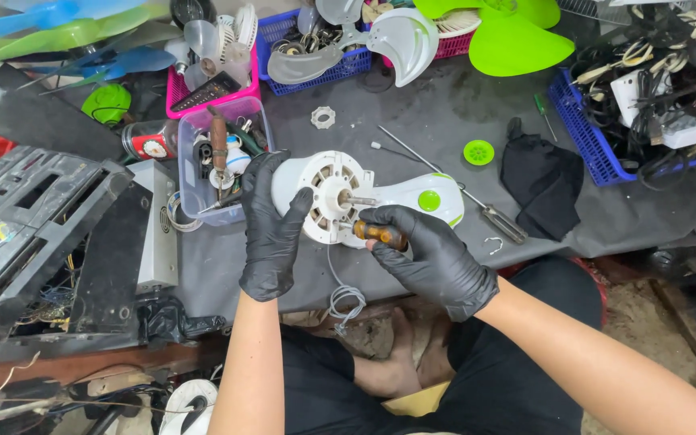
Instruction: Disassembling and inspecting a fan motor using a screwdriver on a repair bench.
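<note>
Hands (271, 229) (424, 250) around fan motor (328, 193)

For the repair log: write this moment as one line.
left hand: steadies fan motor | right hand: grips screwdriver at motor face | table: loose parts

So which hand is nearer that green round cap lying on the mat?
Right. The right hand sits below-left of the green cap, gripping a screwdriver; the left hand is farther left, beyond the fan motor.
</note>
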